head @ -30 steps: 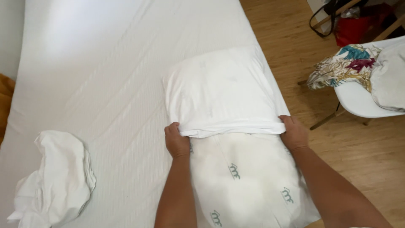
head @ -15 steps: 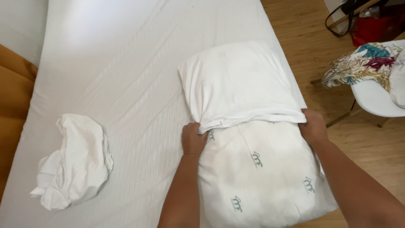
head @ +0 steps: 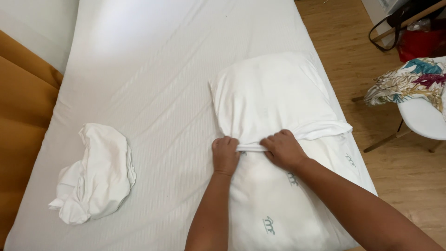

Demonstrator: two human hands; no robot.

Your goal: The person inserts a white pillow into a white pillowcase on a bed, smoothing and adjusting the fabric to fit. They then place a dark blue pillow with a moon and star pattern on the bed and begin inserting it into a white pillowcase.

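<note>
Left hand: the left hand [head: 226,154] is curled shut, pinching the open hem of the white pillowcase [head: 272,100] at the near-left side of the pillow.
Right hand: the right hand [head: 283,149] is closed too, fingers folded over the same hem, just beside the left hand, the two almost touching at the bunched edge.
Pillow: the pillow [head: 278,204] lies lengthwise on the right half of the mattress, its far part inside the case and its near part bare, showing small green printed marks.
Pillowcase: it covers the far half or so of the pillow; the hem runs across the middle, gathered tight where the hands grip and looser toward the right edge, where it sits a bit further up.
Progress: by my reckoning the casing is about half on. The far corners look filled out, but the near half of the pillow is uncovered, and the right side of the hem lags behind the left.
Mattress: the white mattress [head: 153,69] has a ribbed cover and no sheet over it that I can see.
Loose linen: a crumpled white cloth [head: 95,174] sits well apart, toward the left edge of the mattress.
Surroundings: a wooden floor [head: 353,42] runs along the right side, with a white chair [head: 420,118] carrying a patterned cloth [head: 409,81]; a tan headboard or panel [head: 23,116] stands at left.
</note>
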